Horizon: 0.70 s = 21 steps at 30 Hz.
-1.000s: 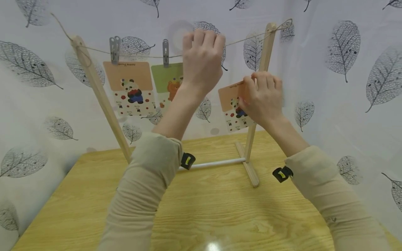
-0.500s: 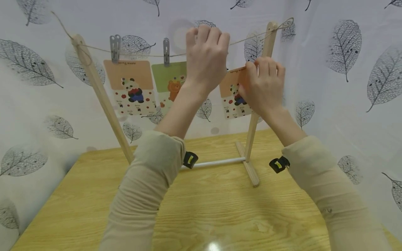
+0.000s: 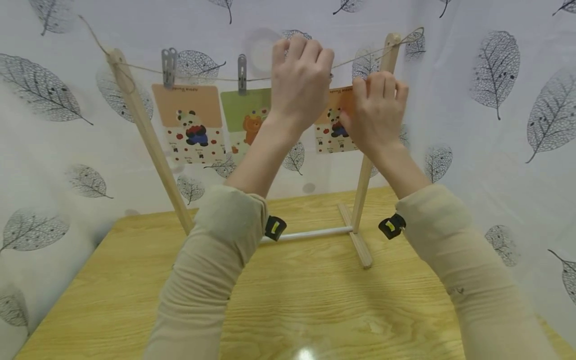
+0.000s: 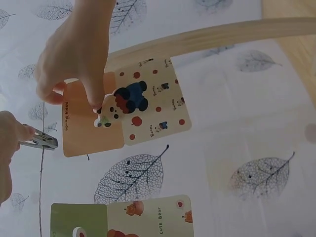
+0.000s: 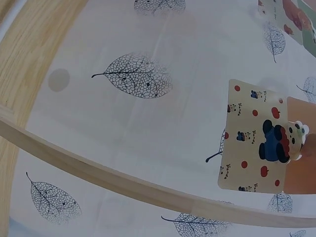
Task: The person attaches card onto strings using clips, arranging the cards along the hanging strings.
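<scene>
My left hand is raised to the twine, and in the left wrist view it pinches a grey clothespin that sits at the line. My right hand holds an orange-topped panda card by its upper right part, thumb on the front face. In the left wrist view the card's top edge lies just below the line and close beside the clothespin's tip. Two more cards, a panda one and a green bear one, hang to the left under grey clothespins. My left hand hides part of the bear card.
The twine runs between two wooden posts that stand on the wood-grain table. A white rod joins the posts low down. Behind hangs a white leaf-printed curtain.
My right hand has lifted the panda card upward toward the line, and the card has turned more level. My left hand has shifted slightly right and up.
</scene>
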Each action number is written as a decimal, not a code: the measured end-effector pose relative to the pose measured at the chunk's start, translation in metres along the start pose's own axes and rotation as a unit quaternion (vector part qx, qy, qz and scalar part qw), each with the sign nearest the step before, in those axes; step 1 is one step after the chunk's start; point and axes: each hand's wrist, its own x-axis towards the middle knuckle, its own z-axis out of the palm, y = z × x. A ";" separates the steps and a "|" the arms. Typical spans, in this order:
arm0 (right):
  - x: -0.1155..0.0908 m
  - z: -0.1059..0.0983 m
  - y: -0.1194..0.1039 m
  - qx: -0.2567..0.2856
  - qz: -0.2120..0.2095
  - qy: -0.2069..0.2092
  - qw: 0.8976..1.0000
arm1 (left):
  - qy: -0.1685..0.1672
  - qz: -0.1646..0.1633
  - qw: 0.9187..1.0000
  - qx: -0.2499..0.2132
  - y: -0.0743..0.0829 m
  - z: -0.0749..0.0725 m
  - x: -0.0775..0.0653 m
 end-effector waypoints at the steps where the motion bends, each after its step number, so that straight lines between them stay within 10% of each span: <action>1: 0.001 0.001 -0.001 -0.003 0.003 -0.001 1.000 | -0.002 0.000 1.000 0.001 0.000 0.000 0.000; 21: 0.012 0.014 -0.006 -0.040 0.021 0.036 0.998 | 0.002 0.015 1.000 -0.003 -0.003 0.000 -0.001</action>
